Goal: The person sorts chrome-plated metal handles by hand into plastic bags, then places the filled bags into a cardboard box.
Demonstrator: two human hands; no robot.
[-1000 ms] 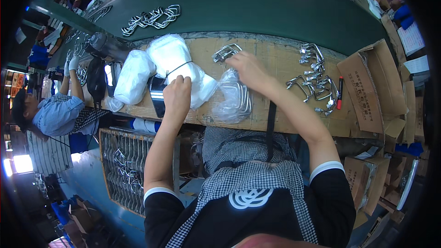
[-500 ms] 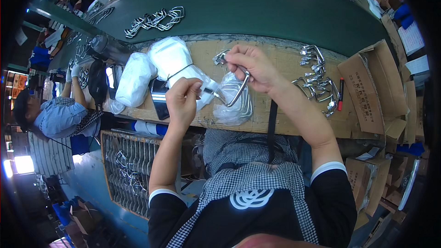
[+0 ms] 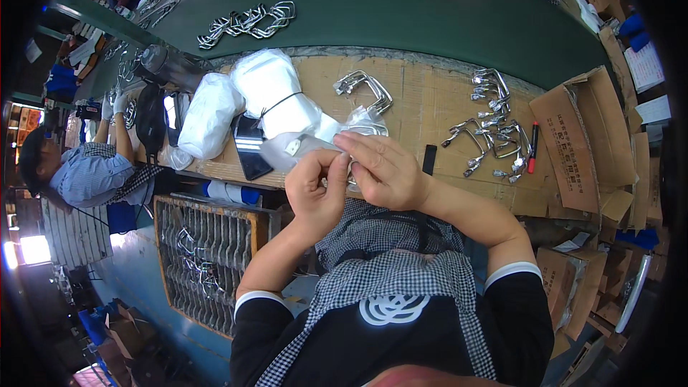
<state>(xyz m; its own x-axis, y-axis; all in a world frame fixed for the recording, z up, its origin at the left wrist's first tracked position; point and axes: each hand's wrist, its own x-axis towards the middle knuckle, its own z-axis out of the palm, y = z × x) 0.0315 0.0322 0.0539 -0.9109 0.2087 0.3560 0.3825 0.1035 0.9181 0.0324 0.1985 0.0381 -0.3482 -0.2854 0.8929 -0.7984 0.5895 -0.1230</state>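
mid-frame, your left hand pinches a translucent sleeve with a pale fitting inside, your right hand meets it, grip unclear, and bagged handles behind look done while bare metal handles on the worktop's right seem left.

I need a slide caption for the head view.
Left hand and right hand together at a translucent plastic bag over a cardboard-covered bench.

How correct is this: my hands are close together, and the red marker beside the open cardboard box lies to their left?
The side is wrong: in the head view, the red marker beside the open cardboard box lies to the right of your left hand and right hand, which are close together.
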